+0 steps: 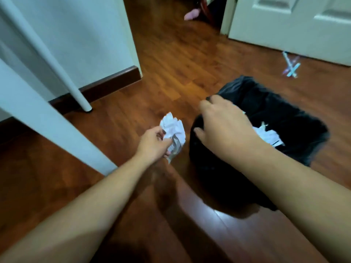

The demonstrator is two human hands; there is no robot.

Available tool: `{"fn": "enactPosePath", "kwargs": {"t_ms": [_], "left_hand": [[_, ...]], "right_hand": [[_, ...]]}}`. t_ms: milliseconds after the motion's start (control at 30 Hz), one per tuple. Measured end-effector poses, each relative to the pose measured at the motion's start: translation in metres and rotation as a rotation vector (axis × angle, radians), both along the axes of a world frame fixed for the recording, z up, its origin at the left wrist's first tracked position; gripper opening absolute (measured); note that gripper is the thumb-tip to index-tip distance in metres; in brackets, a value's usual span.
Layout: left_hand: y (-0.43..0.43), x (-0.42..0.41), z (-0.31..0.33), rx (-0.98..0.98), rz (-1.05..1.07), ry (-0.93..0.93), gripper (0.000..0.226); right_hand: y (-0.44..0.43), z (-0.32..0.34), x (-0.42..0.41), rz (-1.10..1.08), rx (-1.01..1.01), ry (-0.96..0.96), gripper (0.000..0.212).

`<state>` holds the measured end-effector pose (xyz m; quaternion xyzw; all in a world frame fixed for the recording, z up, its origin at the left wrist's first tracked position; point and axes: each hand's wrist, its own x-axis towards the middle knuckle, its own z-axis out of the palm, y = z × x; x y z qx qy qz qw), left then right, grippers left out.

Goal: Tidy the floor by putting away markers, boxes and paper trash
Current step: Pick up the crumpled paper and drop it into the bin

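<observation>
My left hand (154,144) is closed around a crumpled ball of white paper (173,132), held just above the wooden floor to the left of a bin lined with a black bag (288,114). On the bin's near-left rim rests my right hand (224,122), fingers curled over the bag's edge. Crumpled white paper (268,134) lies inside the bin. Several markers (290,65) lie crossed on the floor at the far right, near the door.
White table legs (57,118) slant across the left side, in front of a white wall with a dark baseboard. A white door (296,25) stands at the back right. A pink object (191,15) lies on the floor in the far doorway.
</observation>
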<state>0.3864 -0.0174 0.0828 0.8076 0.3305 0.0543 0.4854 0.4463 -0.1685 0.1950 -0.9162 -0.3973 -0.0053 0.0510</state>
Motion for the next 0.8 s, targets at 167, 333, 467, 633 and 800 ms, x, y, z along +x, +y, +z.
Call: {"fn": "enactPosePath", "kwargs": {"t_ms": [167, 333, 467, 633, 800], "left_hand": [[-0.004, 0.032, 0.038, 0.089, 0.104, -0.181, 0.006], [0.006, 0.041, 0.083, 0.276, 0.055, -0.318, 0.009], [0.001, 0.040, 0.121, 0.454, -0.116, -0.493, 0.010], [-0.014, 0.040, 0.125, 0.673, -0.528, -0.132, 0.019], [-0.003, 0.031, 0.104, 0.701, -0.706, 0.467, 0.044]], "right_hand": [[-0.041, -0.024, 0.019, -0.259, -0.220, 0.100, 0.026], [-0.046, -0.046, 0.008, -0.181, -0.102, 0.152, 0.047], [-0.034, -0.038, -0.014, 0.085, -0.011, 0.050, 0.040], [-0.021, -0.040, -0.022, 0.202, -0.066, 0.133, 0.027], [-0.015, -0.027, -0.015, 0.208, -0.104, 0.229, 0.022]]}}
